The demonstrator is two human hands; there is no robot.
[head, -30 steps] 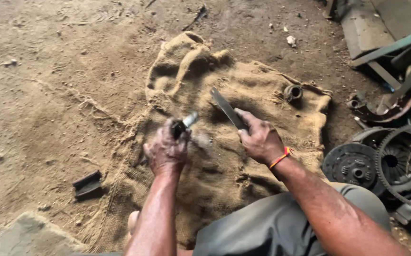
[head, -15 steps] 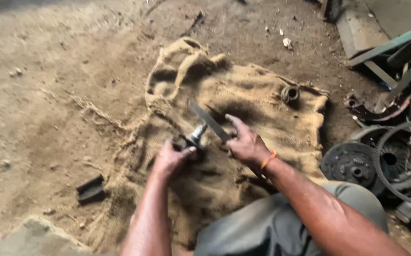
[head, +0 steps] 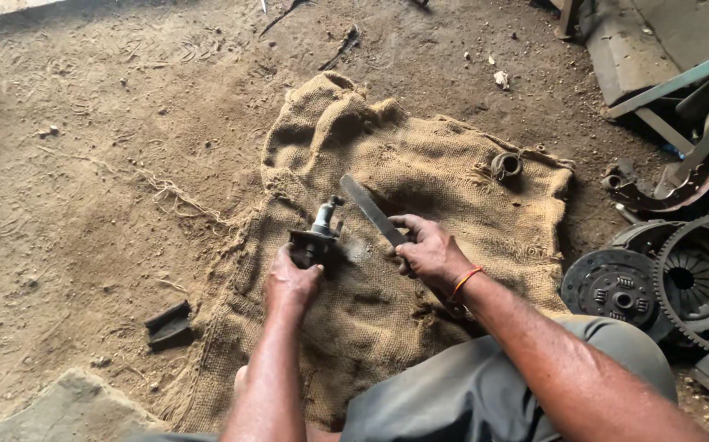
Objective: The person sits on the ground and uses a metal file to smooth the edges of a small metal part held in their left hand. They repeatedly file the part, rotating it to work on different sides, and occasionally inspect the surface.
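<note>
My left hand (head: 289,284) grips a small dark metal part (head: 317,237) with a pale cylindrical stem that points up and away, held just above the burlap sack (head: 420,164). My right hand (head: 424,250) is closed around the handle end of a long flat metal file (head: 371,209), whose blade angles up to the left, close beside the part's stem. Both hands hover over the middle of the sack, which is spread on the dirt floor.
A short metal ring (head: 506,164) lies on the sack's far right corner. Clutch plates and a toothed gear ring (head: 681,282) are piled at right, with green metal bars (head: 681,78) behind. A dark channel piece (head: 168,324) and a stone (head: 60,409) lie at left.
My left hand has brought the metal part down and forward to stand nearly upright. The right hand with the file has shifted slightly, its blade now beside the stem.
</note>
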